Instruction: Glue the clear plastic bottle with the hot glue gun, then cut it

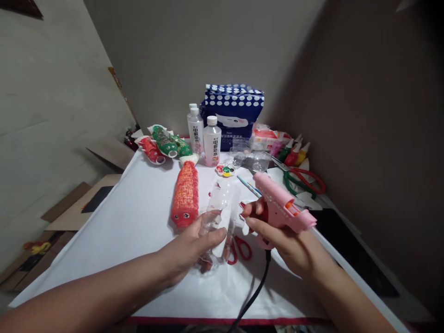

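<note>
My left hand [197, 245] is closed around a clear plastic bottle [225, 194], which lies lengthwise away from me, its thumb pressed on top over a white strip. A pink hot glue gun [277, 203] is in my right hand [277, 236], just right of the bottle, its black cord hanging down to the table edge. By the fingertips of that hand is a small white and red piece [243, 219]; whether they pinch it I cannot tell. Red-handled scissors [243, 249] lie partly hidden beside the bottle. Left of it rests a red fish-shaped craft [186, 196] with eyes.
Green fish crafts [166, 143] and a smaller red one [151, 150] lie at the back left. Behind stand labelled bottles [212, 143], a blue bag [232, 115] and paint bottles [293, 155]. A paint palette [225, 169], a pen [249, 186] and green-handled scissors [298, 185] lie nearer.
</note>
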The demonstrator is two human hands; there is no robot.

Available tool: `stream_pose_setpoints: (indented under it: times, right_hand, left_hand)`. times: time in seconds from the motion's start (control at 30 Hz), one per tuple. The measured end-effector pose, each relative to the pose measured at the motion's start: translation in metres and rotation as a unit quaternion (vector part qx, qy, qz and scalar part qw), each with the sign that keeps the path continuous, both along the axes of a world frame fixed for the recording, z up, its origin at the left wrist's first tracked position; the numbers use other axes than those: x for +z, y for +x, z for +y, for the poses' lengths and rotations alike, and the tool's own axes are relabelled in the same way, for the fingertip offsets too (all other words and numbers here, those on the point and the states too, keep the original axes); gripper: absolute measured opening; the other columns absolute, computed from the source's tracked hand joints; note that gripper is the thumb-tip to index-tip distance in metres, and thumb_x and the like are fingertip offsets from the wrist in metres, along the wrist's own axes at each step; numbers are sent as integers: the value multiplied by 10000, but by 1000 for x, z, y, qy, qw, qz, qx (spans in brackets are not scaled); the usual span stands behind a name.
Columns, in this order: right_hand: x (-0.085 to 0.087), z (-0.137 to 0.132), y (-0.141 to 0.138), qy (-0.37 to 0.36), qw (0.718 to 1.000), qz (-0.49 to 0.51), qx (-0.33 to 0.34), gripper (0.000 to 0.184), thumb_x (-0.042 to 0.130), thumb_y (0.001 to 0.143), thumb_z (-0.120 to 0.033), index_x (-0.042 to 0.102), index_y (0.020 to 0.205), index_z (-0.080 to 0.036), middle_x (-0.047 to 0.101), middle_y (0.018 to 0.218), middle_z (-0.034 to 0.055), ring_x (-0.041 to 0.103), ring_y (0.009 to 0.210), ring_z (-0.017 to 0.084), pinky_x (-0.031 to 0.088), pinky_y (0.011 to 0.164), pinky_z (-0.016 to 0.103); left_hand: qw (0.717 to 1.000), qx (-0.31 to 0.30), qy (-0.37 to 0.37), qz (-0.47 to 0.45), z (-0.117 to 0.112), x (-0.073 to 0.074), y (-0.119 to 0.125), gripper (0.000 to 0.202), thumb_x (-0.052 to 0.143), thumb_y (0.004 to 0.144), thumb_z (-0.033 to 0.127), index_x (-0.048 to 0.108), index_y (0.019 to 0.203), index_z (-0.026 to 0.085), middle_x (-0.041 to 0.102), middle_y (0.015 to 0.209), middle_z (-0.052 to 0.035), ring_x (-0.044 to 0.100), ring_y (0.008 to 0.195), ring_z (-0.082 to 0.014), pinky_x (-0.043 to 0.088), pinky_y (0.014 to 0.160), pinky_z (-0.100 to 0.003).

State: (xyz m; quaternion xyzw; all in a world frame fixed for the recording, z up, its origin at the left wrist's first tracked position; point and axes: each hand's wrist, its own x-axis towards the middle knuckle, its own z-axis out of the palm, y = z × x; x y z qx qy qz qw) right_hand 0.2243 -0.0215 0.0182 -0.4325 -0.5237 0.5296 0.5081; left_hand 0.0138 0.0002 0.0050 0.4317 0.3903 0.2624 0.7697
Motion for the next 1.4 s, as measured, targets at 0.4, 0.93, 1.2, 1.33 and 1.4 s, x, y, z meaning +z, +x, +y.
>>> stream_pose_setpoints:
  times: [0.4, 0.93, 1.2, 1.33, 1.4]
  right_hand:
    - [-30, -6, -24, 42, 997, -51, -46, 180, 665, 823, -194, 496, 790, -244, 610, 820, -13, 557, 517, 110, 476, 459, 240]
    - [-49, 3, -26, 74, 997, -17, -3, 289, 785, 747, -370, 534, 807, -241, 626, 780, 2, 595, 573, 151, 512, 513, 286]
    - [-26, -5, -27, 27, 999, 27, -8, 214, 737, 806, -316, 534, 813, -251, 600, 684, -27, 575, 502, 138, 497, 477, 281]
    - [-19, 5, -2, 108, 982, -104, -111, 218, 769, 768, -329, 569, 824, -263, 626, 803, 24, 635, 756, 225, 551, 629, 345]
    - [-14, 8, 10, 131, 973, -136, -128, 188, 757, 785, -310, 586, 852, -270, 634, 892, 39, 631, 952, 265, 554, 752, 379]
  left_hand:
    - [999, 26, 4, 41, -7, 0, 12, 690, 808, 666, 296, 477, 1266, 216, 613, 792, 11, 536, 580, -104, 351, 436, -190]
    - [998, 47, 9, 35, -7, -6, 10, 387, 689, 683, 213, 548, 1042, 178, 589, 745, 3, 481, 557, -91, 271, 427, -195]
    - [999, 8, -10, 32, -4, -4, 8, 388, 748, 628, 252, 590, 974, 173, 634, 738, -10, 525, 553, -87, 282, 414, -176]
    - [997, -55, -45, -10, -3, -1, 4, 421, 721, 631, 256, 591, 1024, 181, 678, 823, -58, 667, 645, -164, 246, 385, -173]
    - [993, -85, -67, -51, -1, -2, 2, 467, 709, 619, 242, 584, 1066, 188, 689, 883, -74, 705, 656, -196, 234, 368, -173]
